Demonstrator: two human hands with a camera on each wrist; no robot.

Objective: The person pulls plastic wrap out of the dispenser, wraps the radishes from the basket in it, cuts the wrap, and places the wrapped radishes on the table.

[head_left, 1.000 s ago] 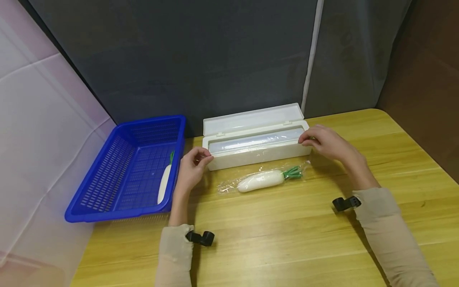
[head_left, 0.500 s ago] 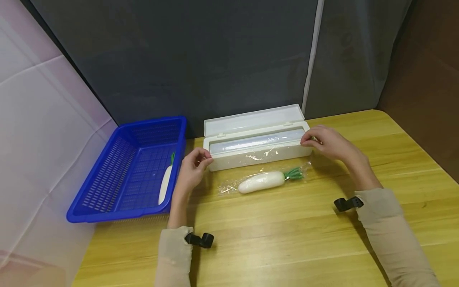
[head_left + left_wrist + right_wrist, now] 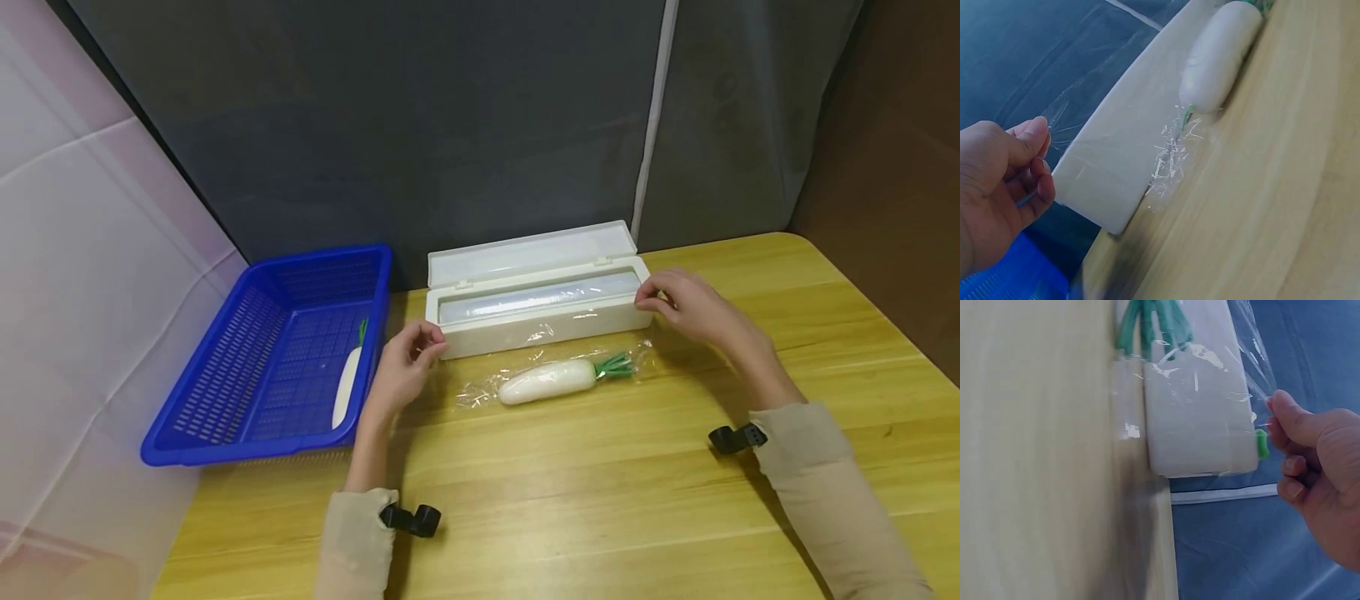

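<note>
A long white cling film dispenser stands towards the back of the table, its lid tipped back and the film roll showing inside. My left hand pinches one corner of the clear cling film at the box's left end. At the right end, my right hand pinches the other corner between thumb and finger. The sheet stretches across the box's front. Just before it lies a white radish with green stalks, under clear film that is crumpled beyond its tip.
A blue plastic basket stands to the left, with a second white radish along its right side. A green knob sits on the dispenser's end. Dark cloth hangs behind the wooden table.
Both hands keep their pinch on the film. The right hand has drawn slightly to the right and down, and the left has sunk a little. The radish and dispenser stay in place.
</note>
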